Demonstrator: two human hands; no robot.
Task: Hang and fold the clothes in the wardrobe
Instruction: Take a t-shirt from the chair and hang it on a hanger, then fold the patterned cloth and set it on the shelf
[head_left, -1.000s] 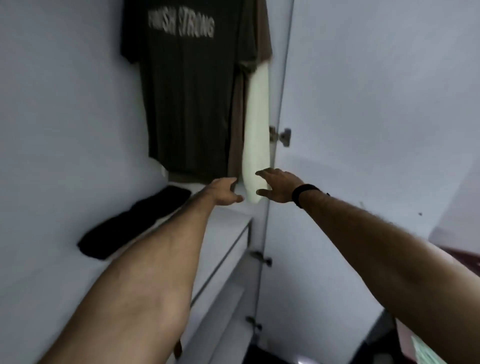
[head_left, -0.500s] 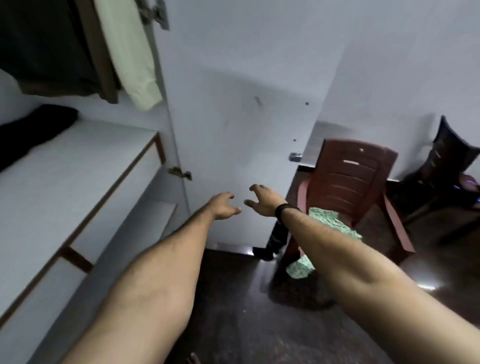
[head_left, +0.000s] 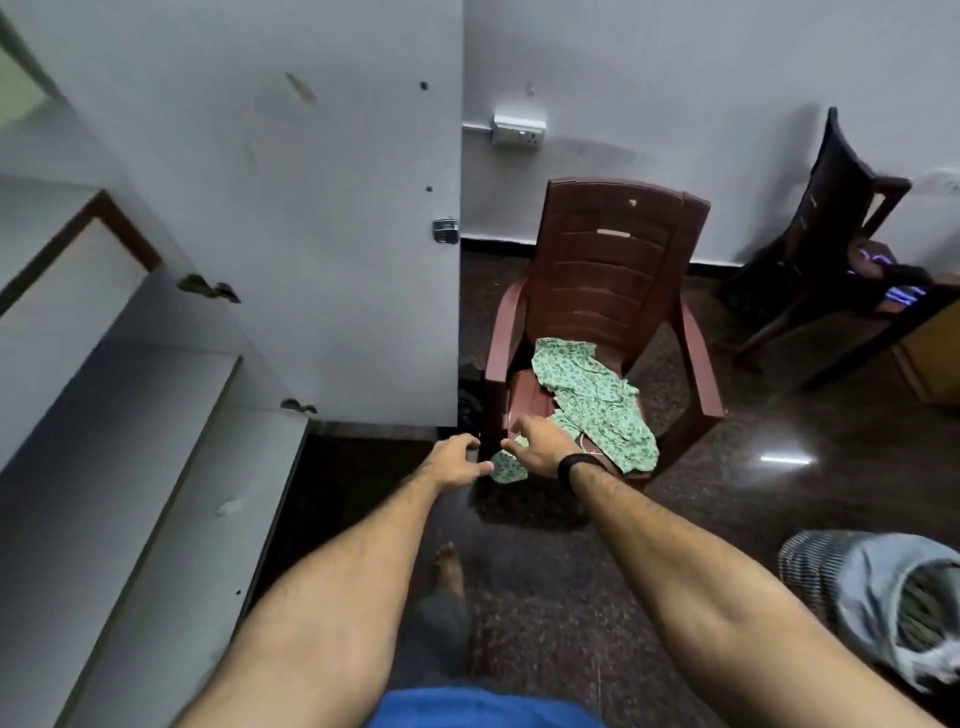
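A green patterned garment (head_left: 592, 400) lies crumpled on the seat of a brown plastic chair (head_left: 608, 270), with one end hanging over the seat's front edge. My right hand (head_left: 537, 447), with a black band on its wrist, reaches out over that front edge with loosely spread fingers, close to the cloth and holding nothing. Just left of the chair my left hand (head_left: 457, 462) is stretched forward, fingers relaxed and empty. The white wardrobe's shelves (head_left: 130, 415) run along the left, and its open door (head_left: 311, 208) stands between them and the chair.
A pile of striped and pale clothes (head_left: 878, 597) lies on the dark floor at the right. A dark wooden chair (head_left: 831, 234) with items on it stands at the back right. My bare foot (head_left: 449, 569) is on the floor below my hands.
My view has swung from the hanging shirts inside the wardrobe down and right to the chair. Both hands left the hanging clothes and now reach toward the green garment.
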